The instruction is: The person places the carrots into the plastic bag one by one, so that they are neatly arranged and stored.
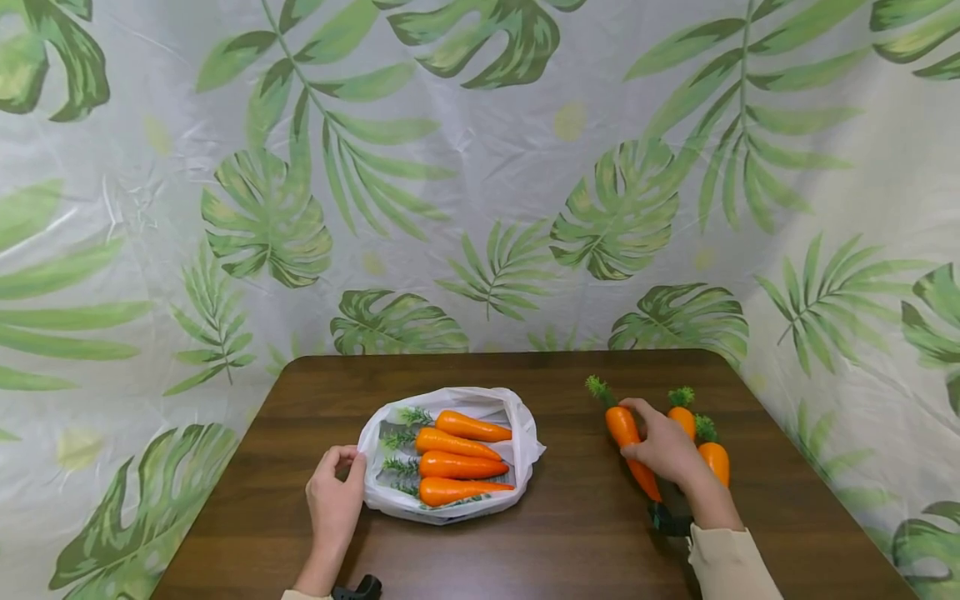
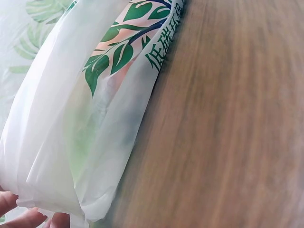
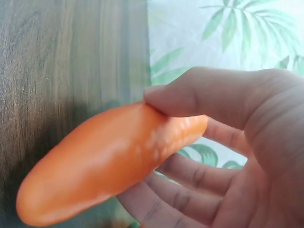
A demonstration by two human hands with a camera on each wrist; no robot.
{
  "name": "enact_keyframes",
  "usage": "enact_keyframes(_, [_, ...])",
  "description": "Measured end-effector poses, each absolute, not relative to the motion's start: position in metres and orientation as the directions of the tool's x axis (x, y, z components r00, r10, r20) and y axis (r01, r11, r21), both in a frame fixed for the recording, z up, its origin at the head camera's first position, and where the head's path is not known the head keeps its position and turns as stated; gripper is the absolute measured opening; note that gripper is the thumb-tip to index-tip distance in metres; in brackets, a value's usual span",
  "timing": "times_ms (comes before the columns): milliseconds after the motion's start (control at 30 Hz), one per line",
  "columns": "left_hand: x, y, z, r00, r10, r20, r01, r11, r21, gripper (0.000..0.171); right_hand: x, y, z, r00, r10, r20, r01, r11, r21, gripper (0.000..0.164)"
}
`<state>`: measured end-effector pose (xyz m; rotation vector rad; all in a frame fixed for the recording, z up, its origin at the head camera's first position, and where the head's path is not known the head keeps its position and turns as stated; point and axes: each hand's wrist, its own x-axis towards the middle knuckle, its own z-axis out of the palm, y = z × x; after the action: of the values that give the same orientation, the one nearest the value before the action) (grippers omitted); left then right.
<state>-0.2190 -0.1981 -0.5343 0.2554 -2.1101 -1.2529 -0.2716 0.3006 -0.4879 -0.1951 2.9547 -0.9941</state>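
My left hand (image 1: 335,492) pinches the left edge of a white plastic bag (image 1: 531,433) with its mouth spread open. In the left wrist view, the fingers (image 2: 29,218) are at the edge of the bag (image 2: 42,133), which has green leaf print. Several orange carrots (image 1: 461,464) with feathery green tops lie side by side inside. On the right, my right hand (image 1: 663,446) grips another carrot (image 1: 624,427), its green top pointing away from me. The right wrist view shows thumb and fingers around this carrot (image 3: 95,156).
Two more carrots lie just beyond and right of my right hand, one farther back (image 1: 682,420) and one nearer (image 1: 716,461). All stand on a dark wooden table (image 1: 570,533). A leaf-patterned sheet (image 1: 495,192) hangs behind it.
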Motion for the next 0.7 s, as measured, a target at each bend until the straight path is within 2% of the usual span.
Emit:
enact_keyframes(300, [-0.218, -0.199, -0.535, -0.778, -0.473, 0.413, 0.141, 0.509, 0.849, 0.003, -0.273, 0.296, -0.483, -0.99, -0.129, 0.064, -0.141, 0.781, -0.608, 0.079])
enact_keyframes(700, [-0.22, -0.198, -0.532, -0.769, -0.479, 0.423, 0.148, 0.51, 0.847, 0.004, -0.278, 0.281, -0.473, -0.988, -0.128, 0.086, -0.154, 0.789, -0.595, 0.078])
